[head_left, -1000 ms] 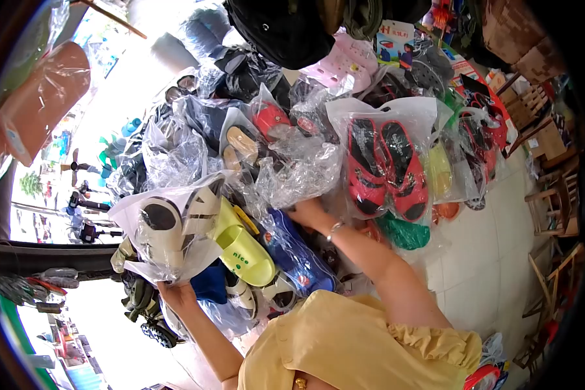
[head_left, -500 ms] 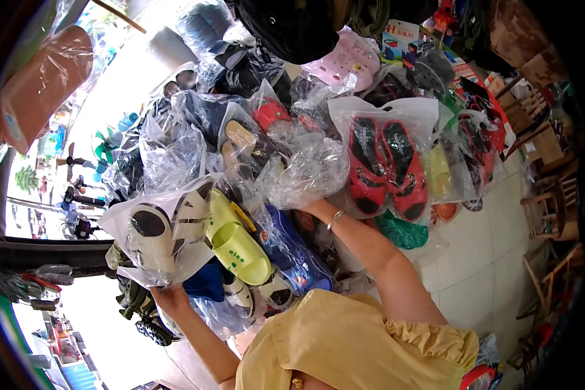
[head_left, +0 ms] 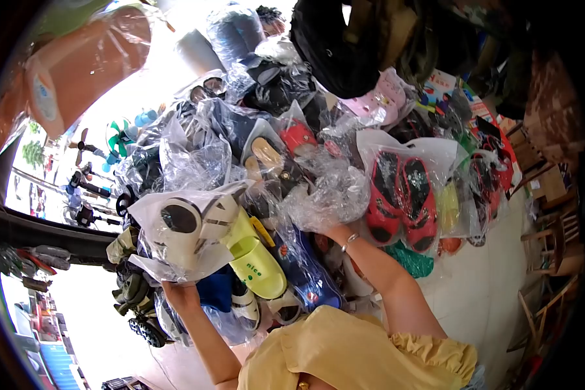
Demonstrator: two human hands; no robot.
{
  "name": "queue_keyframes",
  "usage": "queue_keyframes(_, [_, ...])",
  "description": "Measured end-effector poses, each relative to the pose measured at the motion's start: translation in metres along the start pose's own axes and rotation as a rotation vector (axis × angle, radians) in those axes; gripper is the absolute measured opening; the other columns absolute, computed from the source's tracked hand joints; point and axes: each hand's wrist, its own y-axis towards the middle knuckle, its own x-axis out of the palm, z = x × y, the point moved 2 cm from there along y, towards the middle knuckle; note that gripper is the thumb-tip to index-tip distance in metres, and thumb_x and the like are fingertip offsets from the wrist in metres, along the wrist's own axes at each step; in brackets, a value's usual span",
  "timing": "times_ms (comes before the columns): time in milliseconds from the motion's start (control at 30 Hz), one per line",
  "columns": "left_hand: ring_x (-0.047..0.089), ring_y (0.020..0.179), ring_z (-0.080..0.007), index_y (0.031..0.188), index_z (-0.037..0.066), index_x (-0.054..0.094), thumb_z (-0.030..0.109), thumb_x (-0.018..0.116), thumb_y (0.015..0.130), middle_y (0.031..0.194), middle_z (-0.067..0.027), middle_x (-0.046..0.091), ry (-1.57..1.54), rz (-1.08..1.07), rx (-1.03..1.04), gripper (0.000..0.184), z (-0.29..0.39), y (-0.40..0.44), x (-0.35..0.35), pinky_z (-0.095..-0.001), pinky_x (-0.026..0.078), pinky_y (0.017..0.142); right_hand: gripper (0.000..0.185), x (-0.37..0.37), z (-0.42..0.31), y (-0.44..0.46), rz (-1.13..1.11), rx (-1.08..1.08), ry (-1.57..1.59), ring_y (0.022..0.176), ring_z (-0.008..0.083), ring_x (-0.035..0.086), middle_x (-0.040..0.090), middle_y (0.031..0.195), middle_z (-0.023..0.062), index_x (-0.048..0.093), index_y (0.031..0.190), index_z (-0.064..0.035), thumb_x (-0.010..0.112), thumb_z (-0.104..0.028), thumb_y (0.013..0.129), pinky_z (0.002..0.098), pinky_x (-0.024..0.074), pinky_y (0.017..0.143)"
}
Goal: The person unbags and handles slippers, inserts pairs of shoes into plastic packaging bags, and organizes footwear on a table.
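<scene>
One camera here, worn on the head, peering forward and steeply down over the yellow shirt, bagged shoes close below, view wide, corners dark!

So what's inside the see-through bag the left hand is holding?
Two pale shoes with black parts show through the plastic bag in the left hand. Their undersides are turned away, so you can't see those or anything tucked beneath them.

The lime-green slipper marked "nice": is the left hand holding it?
No, the left hand holds the lower edge of a plastic bag containing white shoes.
</scene>
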Motion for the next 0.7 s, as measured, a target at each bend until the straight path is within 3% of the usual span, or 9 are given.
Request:
queue_keyframes(300, [0.044, 0.125, -0.0302, 0.132, 0.001, 0.042, 0.019, 0.048, 0.095, 0.135, -0.015, 0.047, -0.124, -0.073, -0.062, 0.041, 0.003, 0.009, -0.02, -0.0519, 0.034, 0.106, 0.074, -0.061, -0.015, 0.07, 0.385, 0.02, 0.496, 0.104, 0.0401, 0.054, 0.055, 0.118, 0.0221, 0.041, 0.131, 0.002, 0.068, -0.041, 0.077, 0.0407, 0.043, 0.091])
queue_keyframes(367, [0.045, 0.125, -0.0306, 0.131, 0.0, 0.043, 0.021, 0.048, 0.096, 0.134, -0.0154, 0.047, -0.09, -0.134, -0.044, 0.042, 0.005, 0.013, -0.026, -0.0527, 0.033, 0.106, 0.077, -0.065, -0.01, 0.088, 0.383, 0.031, 0.342, 0.104, 0.0405, 0.054, 0.055, 0.117, 0.0224, 0.04, 0.132, 0.0024, 0.069, -0.042, 0.077, 0.0403, 0.0432, 0.091])
queue_keyframes(467, [0.045, 0.124, -0.0308, 0.131, 0.0, 0.043, 0.022, 0.048, 0.096, 0.133, -0.0154, 0.048, -0.142, -0.124, -0.052, 0.042, 0.005, 0.006, -0.013, -0.0529, 0.034, 0.106, 0.109, -0.032, -0.015, 0.085, 0.243, 0.122, -0.222, 0.114, 0.0448, 0.047, 0.046, 0.123, 0.034, 0.02, 0.14, 0.0034, 0.075, -0.053, 0.064, 0.0457, 0.0378, 0.097])
queue_keyframes(500, [0.045, 0.124, -0.0308, 0.131, 0.0, 0.043, 0.022, 0.048, 0.096, 0.133, -0.0154, 0.048, -0.15, -0.117, -0.04, 0.042, 0.005, 0.007, -0.016, -0.0529, 0.034, 0.106, 0.109, -0.022, -0.023, 0.083, 0.234, 0.11, -0.225, 0.114, 0.0448, 0.047, 0.046, 0.123, 0.034, 0.02, 0.14, 0.0034, 0.075, -0.053, 0.064, 0.0457, 0.0378, 0.097])
queue_keyframes(567, [0.046, 0.123, -0.0303, 0.131, 0.001, 0.044, 0.023, 0.048, 0.096, 0.133, -0.0152, 0.049, -0.159, -0.114, -0.035, 0.042, 0.005, 0.009, -0.026, -0.0523, 0.034, 0.106, 0.114, -0.009, -0.045, 0.08, 0.18, 0.338, -0.269, 0.115, 0.0441, 0.046, 0.044, 0.126, 0.0337, 0.016, 0.141, 0.0029, 0.074, -0.057, 0.063, 0.0466, 0.038, 0.097])
queue_keyframes(600, [0.046, 0.123, -0.0303, 0.131, 0.001, 0.044, 0.023, 0.048, 0.096, 0.133, -0.0152, 0.049, -0.158, -0.107, -0.028, 0.042, 0.006, 0.009, -0.03, -0.0523, 0.034, 0.106, 0.106, -0.011, -0.06, 0.078, 0.07, 0.335, -0.234, 0.117, 0.0421, 0.046, 0.045, 0.127, 0.0308, 0.012, 0.142, 0.0011, 0.073, -0.046, 0.07, 0.0455, 0.0391, 0.097])
queue_keyframes(633, [0.046, 0.123, -0.0299, 0.131, 0.001, 0.044, 0.023, 0.047, 0.096, 0.133, -0.0149, 0.049, -0.167, -0.077, -0.017, 0.041, 0.007, 0.01, -0.032, -0.0517, 0.034, 0.106, 0.106, -0.002, -0.055, 0.077, 0.065, 0.335, -0.232, 0.117, 0.0421, 0.046, 0.045, 0.127, 0.0308, 0.012, 0.142, 0.0011, 0.073, -0.046, 0.07, 0.0455, 0.0391, 0.097])
queue_keyframes(700, [0.046, 0.123, -0.0296, 0.13, 0.001, 0.045, 0.023, 0.047, 0.096, 0.132, -0.0146, 0.049, -0.174, -0.046, -0.006, 0.041, 0.009, 0.012, -0.035, -0.0511, 0.034, 0.106, 0.09, 0.023, -0.045, 0.069, -0.074, 0.054, 0.209, 0.12, 0.0394, 0.046, 0.044, 0.13, 0.0273, 0.013, 0.142, 0.0001, 0.07, -0.029, 0.078, 0.0429, 0.0404, 0.096])
